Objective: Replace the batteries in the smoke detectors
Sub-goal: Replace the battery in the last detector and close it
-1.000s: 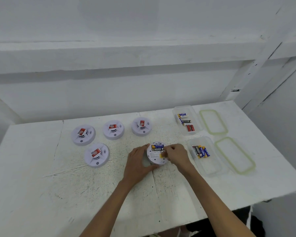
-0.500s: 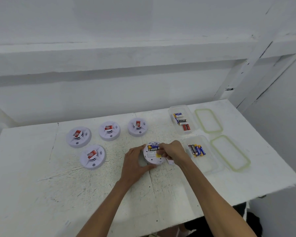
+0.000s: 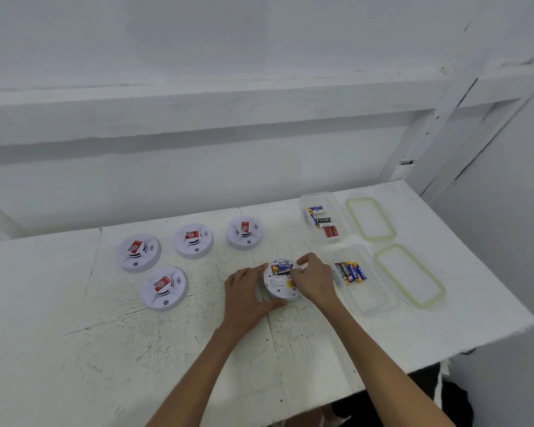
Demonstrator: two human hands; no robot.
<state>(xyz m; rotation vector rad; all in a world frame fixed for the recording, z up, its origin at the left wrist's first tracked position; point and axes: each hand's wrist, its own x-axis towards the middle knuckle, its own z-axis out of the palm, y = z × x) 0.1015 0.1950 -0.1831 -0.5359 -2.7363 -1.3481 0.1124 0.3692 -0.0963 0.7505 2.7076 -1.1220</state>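
My left hand [image 3: 247,295] grips the upturned smoke detector [image 3: 278,288] by its rim, fingers curled round its left edge, pinning it to the tabletop [image 3: 290,349]. My right hand [image 3: 315,278] bends over the open bay, tips down at the batteries [image 3: 280,268] — whether they pinch one I cannot tell. The shell looks light, hard and likely to skid, so I'd hold the rim; the cells look smooth — best taken at the ends. Spares lie in the tub [image 3: 367,298] just right of my right fingers.

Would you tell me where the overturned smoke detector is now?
In the head view, the overturned smoke detector lies between the left hand and right hand, just left of the nearer battery container.
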